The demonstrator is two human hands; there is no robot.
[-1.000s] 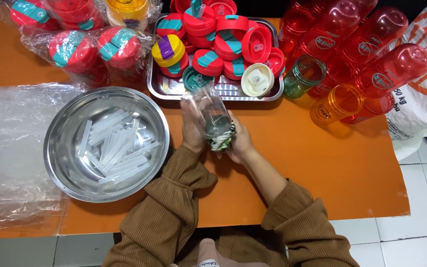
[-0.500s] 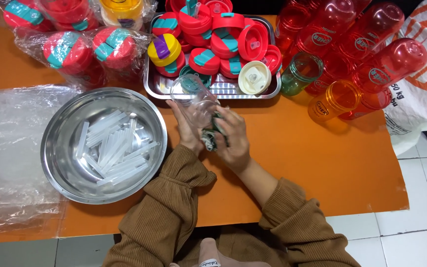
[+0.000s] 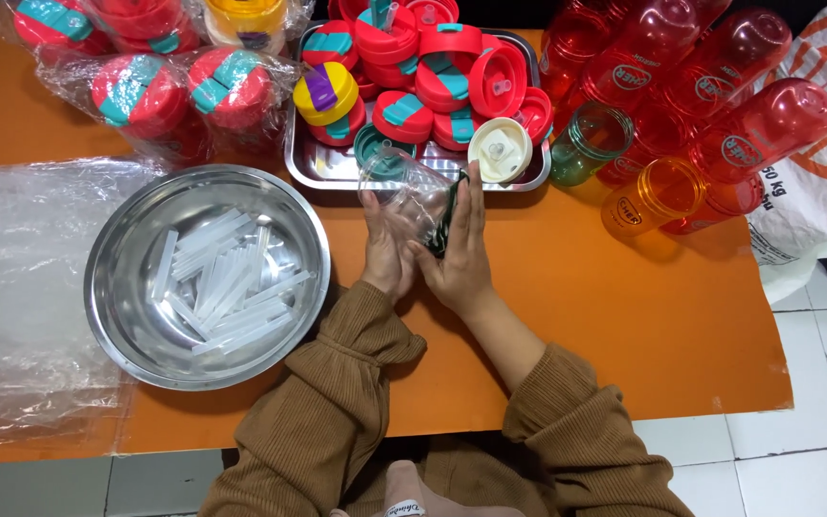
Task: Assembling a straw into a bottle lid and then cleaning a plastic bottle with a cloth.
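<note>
A clear plastic bottle [image 3: 412, 191] lies tilted between the person's two hands, just above the orange table [image 3: 624, 316], with its open mouth pointing up toward the steel tray [image 3: 310, 165]. A dark green lid [image 3: 449, 218] sits at the bottle's lower end, mostly covered by the right hand [image 3: 461, 254]. That hand lies flat against the bottle's right side, fingers stretched out along it and pressing on the lid. The left hand [image 3: 385, 254] cups the bottle from the left and below, fingers curled around its wall. Both hands have hold of the bottle; neither is spread free of it.

Just beyond the bottle's mouth, the steel tray holds a heap of red lids [image 3: 447, 72] with teal flaps, one yellow lid with a purple flap [image 3: 325, 94], and a cream lid [image 3: 500, 148] at its near edge. To the right of the tray lie red bottles [image 3: 720, 86], an orange bottle [image 3: 648, 196] and a green bottle [image 3: 588, 144], all on their sides. To the left of the hands stands a steel bowl [image 3: 126, 316] with clear plastic straws [image 3: 227, 287] in it. Farther left, a sheet of clear plastic wrap [image 3: 21, 287] lies on the table, and bagged red lids [image 3: 145, 91] sit at the far left corner.
</note>
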